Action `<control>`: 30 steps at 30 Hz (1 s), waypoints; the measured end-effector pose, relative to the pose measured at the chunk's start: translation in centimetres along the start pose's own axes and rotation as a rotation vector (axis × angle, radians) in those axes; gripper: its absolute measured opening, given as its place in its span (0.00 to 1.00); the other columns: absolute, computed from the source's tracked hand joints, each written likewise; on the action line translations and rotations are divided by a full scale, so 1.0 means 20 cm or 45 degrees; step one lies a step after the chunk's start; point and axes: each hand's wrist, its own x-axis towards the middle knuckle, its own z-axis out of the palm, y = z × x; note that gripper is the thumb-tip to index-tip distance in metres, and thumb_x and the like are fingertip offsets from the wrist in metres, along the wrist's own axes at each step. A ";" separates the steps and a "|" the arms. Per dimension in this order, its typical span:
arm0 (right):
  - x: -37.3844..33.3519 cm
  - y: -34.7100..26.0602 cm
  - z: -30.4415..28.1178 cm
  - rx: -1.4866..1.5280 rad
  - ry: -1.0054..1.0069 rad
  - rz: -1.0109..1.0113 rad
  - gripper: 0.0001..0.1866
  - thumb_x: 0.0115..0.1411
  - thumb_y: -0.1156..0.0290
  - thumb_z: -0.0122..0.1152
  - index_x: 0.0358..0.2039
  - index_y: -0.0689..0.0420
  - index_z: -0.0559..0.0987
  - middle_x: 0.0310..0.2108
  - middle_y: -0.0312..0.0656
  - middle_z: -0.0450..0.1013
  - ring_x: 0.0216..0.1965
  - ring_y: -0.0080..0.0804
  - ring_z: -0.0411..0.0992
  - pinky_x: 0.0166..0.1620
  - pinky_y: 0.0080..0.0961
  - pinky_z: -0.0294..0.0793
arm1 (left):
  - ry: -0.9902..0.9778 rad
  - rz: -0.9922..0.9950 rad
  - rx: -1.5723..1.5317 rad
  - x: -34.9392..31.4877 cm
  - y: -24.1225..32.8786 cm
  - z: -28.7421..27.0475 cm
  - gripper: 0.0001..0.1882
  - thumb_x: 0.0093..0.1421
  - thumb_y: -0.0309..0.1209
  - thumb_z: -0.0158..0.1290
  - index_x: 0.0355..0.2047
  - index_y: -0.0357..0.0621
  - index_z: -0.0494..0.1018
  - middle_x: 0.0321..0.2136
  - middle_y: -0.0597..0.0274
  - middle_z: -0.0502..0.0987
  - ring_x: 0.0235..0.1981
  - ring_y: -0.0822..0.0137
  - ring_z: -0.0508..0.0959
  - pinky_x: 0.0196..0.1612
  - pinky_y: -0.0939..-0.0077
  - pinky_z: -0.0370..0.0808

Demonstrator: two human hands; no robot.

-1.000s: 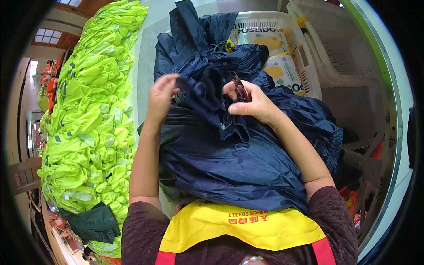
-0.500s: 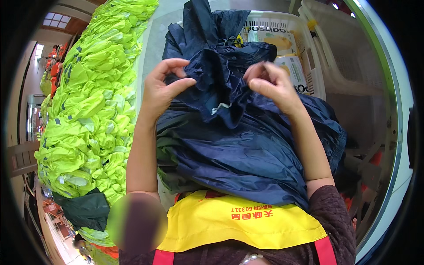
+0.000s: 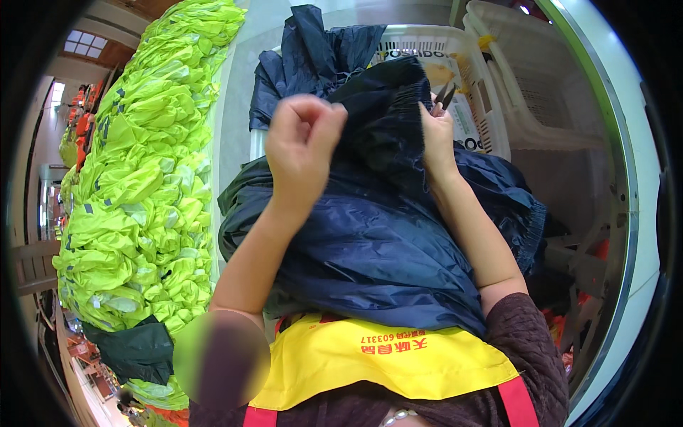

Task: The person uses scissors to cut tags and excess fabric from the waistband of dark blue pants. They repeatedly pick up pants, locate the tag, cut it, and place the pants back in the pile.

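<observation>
A navy garment (image 3: pixel 370 99) of thin, shiny fabric is held up in front of me, its gathered elastic edge facing right. My right hand (image 3: pixel 440 139) is closed at that edge and has small dark thread snips (image 3: pixel 444 98), blades pointing up and away. Loose threads hang below the edge by the wrist. My left hand (image 3: pixel 302 139) is closed, slightly blurred, its fingertips against the garment's left side; whether they pinch cloth or a thread cannot be made out. More navy fabric (image 3: pixel 356 235) lies heaped across my front, under both forearms.
A white plastic basket (image 3: pixel 501 132) with printed packages stands behind the garment, partly covered by navy cloth. A tall pile of neon-yellow garments (image 3: pixel 142 192) runs along the left, with a dark green cloth (image 3: pixel 131 349) at its near end. A pale metal edge (image 3: pixel 644 213) curves down the right.
The garment has been turned and spread, its elastic edge now at the right. My left hand has moved right and closed. The snips now show in my right hand, which grips the edge.
</observation>
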 end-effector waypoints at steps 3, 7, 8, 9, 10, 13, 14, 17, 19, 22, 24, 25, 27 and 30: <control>0.01 0.07 -0.06 0.393 0.029 0.188 0.09 0.61 0.69 0.51 0.36 0.62 0.73 0.30 0.40 0.74 0.30 0.28 0.75 0.35 0.24 0.76 | -0.499 -0.291 0.359 -0.18 0.11 0.05 0.19 0.50 0.30 0.64 0.37 0.38 0.67 0.31 0.63 0.72 0.31 0.75 0.72 0.34 0.83 0.71; -0.04 -0.02 0.03 0.621 0.197 0.521 0.12 0.63 0.65 0.45 0.35 0.58 0.74 0.31 0.41 0.75 0.30 0.32 0.75 0.35 0.27 0.76 | -0.322 0.229 0.461 -0.20 0.05 0.19 0.30 0.42 0.38 0.68 0.39 0.40 0.63 0.29 0.60 0.68 0.31 0.69 0.71 0.37 0.77 0.71; -0.06 -0.03 0.04 0.650 0.145 0.497 0.11 0.62 0.65 0.46 0.35 0.58 0.74 0.30 0.40 0.75 0.30 0.31 0.75 0.35 0.26 0.76 | -0.272 0.247 0.502 -0.19 0.06 0.21 0.31 0.42 0.38 0.68 0.40 0.40 0.63 0.29 0.60 0.68 0.31 0.68 0.71 0.38 0.77 0.71; -0.07 -0.03 0.05 0.679 0.092 0.473 0.10 0.62 0.65 0.47 0.34 0.58 0.74 0.30 0.39 0.75 0.29 0.31 0.75 0.35 0.25 0.75 | -0.220 0.264 0.542 -0.17 0.07 0.21 0.31 0.41 0.38 0.68 0.40 0.40 0.63 0.29 0.59 0.68 0.31 0.68 0.71 0.38 0.77 0.71; -0.07 -0.04 0.08 0.635 0.133 0.449 0.09 0.61 0.64 0.49 0.31 0.56 0.73 0.26 0.37 0.73 0.26 0.27 0.73 0.27 0.22 0.73 | -0.238 0.222 0.496 -0.16 0.06 0.22 0.26 0.47 0.33 0.64 0.42 0.37 0.63 0.30 0.61 0.69 0.32 0.69 0.71 0.39 0.80 0.70; 0.00 0.00 0.00 0.599 0.210 0.384 0.09 0.62 0.65 0.50 0.28 0.55 0.72 0.24 0.36 0.72 0.23 0.23 0.71 0.19 0.20 0.68 | -0.315 -0.152 -0.195 -0.11 -0.04 0.19 0.18 0.51 0.29 0.58 0.39 0.31 0.67 0.31 0.59 0.73 0.31 0.68 0.73 0.37 0.75 0.72; 0.00 -0.05 -0.02 0.434 0.191 0.419 0.09 0.60 0.67 0.54 0.24 0.53 0.70 0.21 0.34 0.69 0.21 0.22 0.70 0.14 0.17 0.61 | -0.203 -0.143 -0.085 -0.09 -0.04 0.13 0.16 0.53 0.25 0.55 0.41 0.30 0.68 0.32 0.60 0.75 0.32 0.70 0.74 0.38 0.76 0.72; 0.16 -0.06 -0.24 -0.352 0.092 -0.029 0.07 0.53 0.69 0.64 0.28 0.56 0.75 0.24 0.35 0.71 0.25 0.20 0.68 0.26 0.15 0.65 | 0.028 -0.415 -0.871 0.00 -0.05 -0.05 0.15 0.57 0.20 0.48 0.45 0.31 0.69 0.35 0.61 0.76 0.35 0.72 0.76 0.40 0.79 0.72; 0.20 -0.16 -0.33 -0.944 -0.035 0.192 0.12 0.50 0.69 0.66 0.33 0.59 0.76 0.26 0.36 0.73 0.28 0.19 0.68 0.32 0.15 0.66 | -0.048 -0.469 -0.886 -0.04 -0.03 -0.15 0.15 0.57 0.19 0.48 0.46 0.32 0.70 0.36 0.61 0.77 0.35 0.73 0.76 0.41 0.80 0.72; 0.13 -0.31 -0.29 -1.274 -0.152 -0.152 0.23 0.48 0.75 0.65 0.46 0.65 0.72 0.38 0.40 0.71 0.37 0.23 0.70 0.40 0.17 0.70 | -0.230 -0.593 -0.843 -0.07 -0.05 -0.18 0.14 0.58 0.20 0.47 0.45 0.33 0.70 0.36 0.61 0.77 0.35 0.74 0.76 0.41 0.82 0.71; 0.03 -0.38 -0.18 -1.392 -0.102 -0.779 0.26 0.49 0.79 0.62 0.51 0.63 0.71 0.42 0.42 0.72 0.32 0.18 0.69 0.33 0.12 0.68 | -0.316 -0.647 -0.840 -0.08 -0.05 -0.17 0.14 0.57 0.20 0.45 0.44 0.31 0.70 0.38 0.56 0.77 0.38 0.69 0.77 0.44 0.78 0.72; -0.04 -0.42 -0.09 -1.330 -0.127 -0.931 0.27 0.48 0.79 0.63 0.51 0.62 0.71 0.45 0.43 0.71 0.34 0.22 0.70 0.35 0.15 0.70 | -0.278 -0.658 -0.814 -0.08 -0.03 -0.16 0.14 0.57 0.20 0.45 0.44 0.31 0.70 0.37 0.58 0.77 0.37 0.71 0.76 0.42 0.80 0.71; -0.19 -0.40 0.06 -1.301 -0.435 -0.940 0.29 0.47 0.79 0.64 0.52 0.59 0.71 0.50 0.47 0.69 0.40 0.30 0.72 0.38 0.20 0.72 | -0.208 -0.670 -0.768 -0.08 -0.02 -0.14 0.14 0.57 0.22 0.45 0.44 0.32 0.71 0.35 0.62 0.76 0.34 0.76 0.75 0.39 0.86 0.69; -0.17 -0.27 0.08 -1.240 -0.539 -0.714 0.25 0.47 0.77 0.65 0.48 0.59 0.72 0.54 0.54 0.65 0.50 0.49 0.69 0.47 0.32 0.71 | -0.359 -0.651 -0.790 -0.08 0.00 -0.11 0.16 0.54 0.22 0.44 0.44 0.31 0.71 0.34 0.61 0.77 0.34 0.75 0.75 0.40 0.84 0.69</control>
